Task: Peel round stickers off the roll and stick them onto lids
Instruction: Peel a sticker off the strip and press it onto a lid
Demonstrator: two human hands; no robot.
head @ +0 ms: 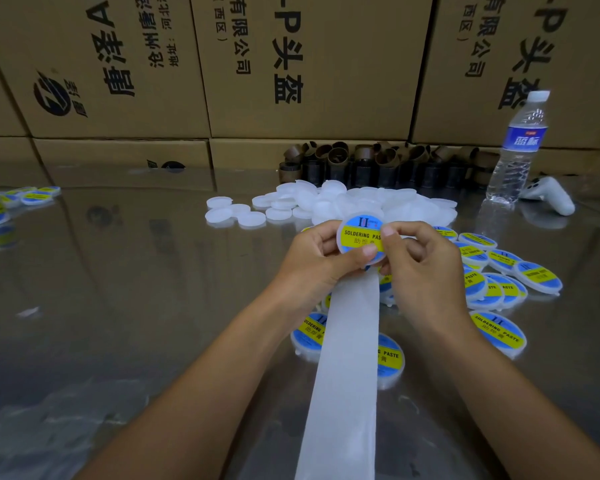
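Two hands, close together above the middle of the table (136, 271), and both are on one lid (340, 241). The left hand (312, 261) curls round the lid's left side, thumb laid across the lower part of the round sticker (359, 233). The right hand (420, 268) pinches the right side, thumb down on the sticker's face. The sticker is blue with a yellow band reading "SOLDERING PASTE", and it sits on the lid, facing the camera.

From under the hands a white backing strip (347, 358) runs straight down to the near edge; which hand has hold of its top end I can't tell.

Beyond the hands, toward the far edge, lies a heap of bare white lids (343, 202). Right of the hands, labelled lids (499, 271) overlap in a loose spread, with more tucked under the strip. A smaller group of labelled lids (14, 199) sits over at the left edge.

Along the far edge, brown cardboard cores (378, 164) stand bunched against the cardboard boxes (291, 64). At the far right there's a water bottle (516, 150), upright, with a white handheld controller (551, 199) just beside it. A clear plastic bag (49, 427) lies in the near left corner.
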